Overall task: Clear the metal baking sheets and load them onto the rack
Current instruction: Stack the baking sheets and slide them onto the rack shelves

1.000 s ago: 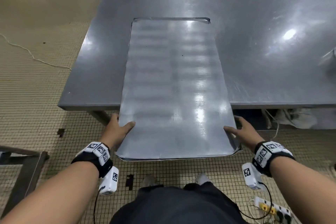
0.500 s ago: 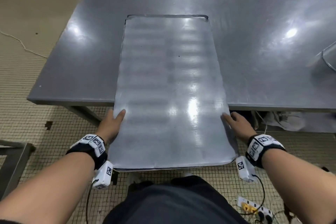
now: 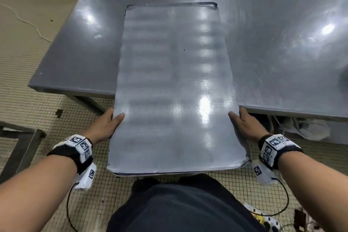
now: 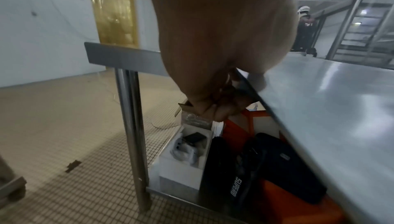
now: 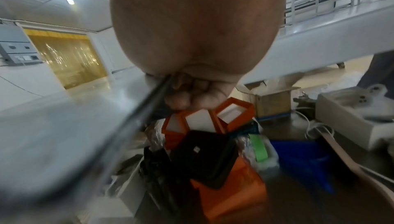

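A long metal baking sheet (image 3: 173,84) lies with its far end on the steel table (image 3: 282,43) and its near half sticking out over the floor towards me. My left hand (image 3: 107,124) grips its left edge, thumb on top and fingers curled underneath (image 4: 217,109). My right hand (image 3: 244,124) grips the right edge the same way, fingers curled below the sheet (image 5: 187,96). The sheet (image 4: 330,109) fills the right of the left wrist view and appears blurred (image 5: 64,135) at the left of the right wrist view. No rack for the sheets is clearly in view.
A dark metal frame (image 3: 20,143) stands on the tiled floor at my lower left. Bags and boxes (image 4: 255,160) sit on the shelf under the table, beside a table leg (image 4: 132,135). A power strip (image 3: 263,220) and cables lie by my right foot.
The sheet has slid further off the table towards me, with both hands keeping their grip on its edges. The view has shifted so the table's left corner sits closer.
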`<state>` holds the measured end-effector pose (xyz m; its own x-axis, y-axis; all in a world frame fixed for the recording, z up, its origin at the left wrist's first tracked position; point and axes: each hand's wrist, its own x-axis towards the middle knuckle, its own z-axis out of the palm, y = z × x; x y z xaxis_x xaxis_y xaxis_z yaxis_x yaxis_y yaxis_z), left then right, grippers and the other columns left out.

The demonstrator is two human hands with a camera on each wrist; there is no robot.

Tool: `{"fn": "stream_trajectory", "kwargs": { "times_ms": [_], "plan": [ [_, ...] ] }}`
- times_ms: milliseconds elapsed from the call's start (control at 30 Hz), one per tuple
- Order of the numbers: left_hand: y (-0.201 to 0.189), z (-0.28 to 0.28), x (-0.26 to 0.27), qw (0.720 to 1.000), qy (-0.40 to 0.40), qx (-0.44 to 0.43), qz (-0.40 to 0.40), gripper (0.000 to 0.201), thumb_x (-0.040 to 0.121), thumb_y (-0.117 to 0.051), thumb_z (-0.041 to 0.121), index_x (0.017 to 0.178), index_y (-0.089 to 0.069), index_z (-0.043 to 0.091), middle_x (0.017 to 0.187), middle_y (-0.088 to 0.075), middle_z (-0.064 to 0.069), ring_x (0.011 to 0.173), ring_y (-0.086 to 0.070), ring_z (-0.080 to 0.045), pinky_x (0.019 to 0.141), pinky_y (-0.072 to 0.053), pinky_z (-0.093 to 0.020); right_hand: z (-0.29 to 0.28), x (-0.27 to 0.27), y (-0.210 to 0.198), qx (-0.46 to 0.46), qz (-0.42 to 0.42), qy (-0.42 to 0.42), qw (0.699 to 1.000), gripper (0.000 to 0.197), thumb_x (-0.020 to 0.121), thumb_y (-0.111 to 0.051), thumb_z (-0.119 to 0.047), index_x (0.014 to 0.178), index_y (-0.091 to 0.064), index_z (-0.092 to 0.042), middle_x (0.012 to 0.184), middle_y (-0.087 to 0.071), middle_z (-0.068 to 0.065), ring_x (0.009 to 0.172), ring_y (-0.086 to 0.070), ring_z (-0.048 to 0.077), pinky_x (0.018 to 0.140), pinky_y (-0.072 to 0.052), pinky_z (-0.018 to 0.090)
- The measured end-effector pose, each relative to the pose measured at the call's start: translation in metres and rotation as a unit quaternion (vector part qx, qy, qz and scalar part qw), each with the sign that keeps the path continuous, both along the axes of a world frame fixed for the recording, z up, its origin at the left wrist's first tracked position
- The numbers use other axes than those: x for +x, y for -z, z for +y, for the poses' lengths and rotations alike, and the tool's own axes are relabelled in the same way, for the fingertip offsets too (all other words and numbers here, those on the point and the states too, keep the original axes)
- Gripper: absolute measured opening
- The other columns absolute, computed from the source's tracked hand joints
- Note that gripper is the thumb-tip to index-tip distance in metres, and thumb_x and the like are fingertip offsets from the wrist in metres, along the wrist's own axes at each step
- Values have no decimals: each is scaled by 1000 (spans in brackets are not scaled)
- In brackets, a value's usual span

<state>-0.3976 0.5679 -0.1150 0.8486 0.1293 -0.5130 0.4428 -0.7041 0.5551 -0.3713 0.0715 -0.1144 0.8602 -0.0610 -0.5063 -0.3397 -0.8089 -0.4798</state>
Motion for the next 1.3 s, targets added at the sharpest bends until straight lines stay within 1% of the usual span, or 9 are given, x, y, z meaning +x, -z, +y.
{"fn": "stream_trajectory", "kwargs": {
  "times_ms": [100,333,533,633,733,900,1033,1167,1300],
  "plan": [
    [3,-15,-13,998,-51,-30,-23,45,97,-41,66,122,-44,28,120,-62,0,109,-61,-25,95,-49,-48,-7,-4,1,9,-13,-25,1000,46,99,-36,-63,111,-45,-19,108,-66,17,91,-60,31,82,-42,39],
    [15,-44,-39,975,-175,-47,-128,37,103,-46,48,106,-52,12,102,-64,-6,94,-62,-28,81,-48,-42,9,-17,17,122,-86,101,984,31,103,-43,-43,115,-55,-17,114,-61,1,109,-55,23,92,-36,34],
    [14,-44,-45,965,-204,-35,-160,41,100,-54,47,98,-57,6,94,-67,-14,85,-63,-31,71,-47,-39,7,-16,20,115,-137,122,976,47,95,-48,-58,105,-63,-14,99,-69,1,93,-65,22,84,-51,39],
    [6,-42,-41,963,-204,-27,-173,39,99,-56,46,92,-59,8,85,-65,-6,78,-63,-26,63,-45,-32,9,-10,2,119,-158,106,974,33,98,-52,-49,86,-61,-20,82,-64,-4,77,-60,15,67,-45,30],
    [-4,-38,-34,961,-199,-18,-193,41,98,-58,47,89,-60,7,83,-66,-9,76,-62,-28,67,-48,-37,9,1,-13,103,-175,94,975,41,98,-53,-48,83,-60,-11,78,-64,6,73,-59,23,62,-42,30],
    [-33,-36,-31,948,-211,-17,-237,37,99,-60,41,76,-55,12,71,-60,-4,66,-56,-25,59,-40,-32,12,16,-35,100,-210,85,969,43,98,-53,-48,83,-63,-10,78,-66,7,74,-62,26,64,-45,32],
    [-75,-22,-28,930,-225,-17,-290,32,100,-60,38,85,-60,9,75,-62,0,66,-56,-13,58,-40,-27,39,39,-72,121,-259,60,956,34,99,-55,-43,83,-60,-13,77,-62,-2,75,-59,23,59,-37,26],
    [-119,25,-16,902,-243,16,-355,51,93,-59,55,75,-56,7,72,-63,-10,63,-56,-28,58,-44,-38,89,81,-123,171,-315,36,933,23,98,-58,-41,103,-59,-19,85,-64,-5,80,-62,16,73,-42,29],
    [-168,82,-7,861,-280,39,-422,43,97,-61,45,71,-55,11,73,-64,-13,67,-57,-31,62,-47,-43,153,123,-176,215,-362,14,907,24,95,-61,-40,109,-60,-20,83,-68,0,75,-65,14,67,-46,27]
  ]
}}
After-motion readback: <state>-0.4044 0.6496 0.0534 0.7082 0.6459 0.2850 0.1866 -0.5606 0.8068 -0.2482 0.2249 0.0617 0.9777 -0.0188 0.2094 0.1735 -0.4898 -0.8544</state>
